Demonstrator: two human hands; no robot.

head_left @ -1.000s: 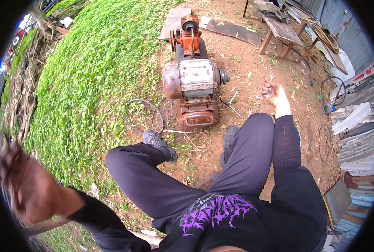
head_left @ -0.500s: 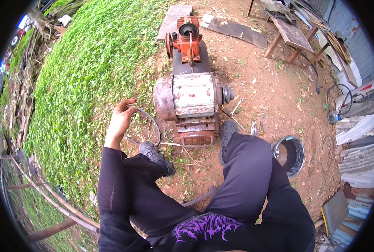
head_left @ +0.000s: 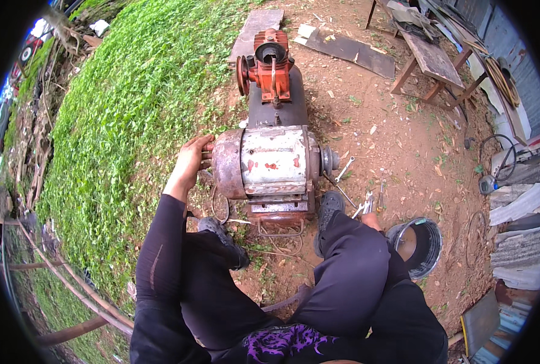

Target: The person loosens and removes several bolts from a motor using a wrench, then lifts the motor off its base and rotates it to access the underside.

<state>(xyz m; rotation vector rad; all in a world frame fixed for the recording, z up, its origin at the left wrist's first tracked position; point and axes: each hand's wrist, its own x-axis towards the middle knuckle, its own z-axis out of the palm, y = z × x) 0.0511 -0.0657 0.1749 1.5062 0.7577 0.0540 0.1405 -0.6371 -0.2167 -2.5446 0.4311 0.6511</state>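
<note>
An electric motor (head_left: 276,156) with worn white paint and a rusty end cover (head_left: 227,162) lies in front of me on a dark tank (head_left: 294,100). My left hand (head_left: 191,159) is at the motor's left end, fingers apart and tips against the cover. Low beside my right knee, my right hand (head_left: 370,221) shows only in part, next to pliers-like metal tools (head_left: 367,201) on the dirt; its grip is hidden. A spanner (head_left: 344,169) lies near the motor's grey pulley (head_left: 329,160). The orange compressor head (head_left: 273,71) stands farther along the tank.
A black bucket (head_left: 432,249) stands right of my knee. A thin screwdriver-like tool (head_left: 381,189) lies beyond the pliers. At far right are a wooden bench (head_left: 431,57) and corrugated sheets (head_left: 519,255). Cable loops (head_left: 224,212) lie by my left shoe; grass (head_left: 118,139) spreads leftward.
My left hand has moved from beside the cable to the motor's end cover. My right hand has come into view by the tools. The whole view has shifted slightly.
</note>
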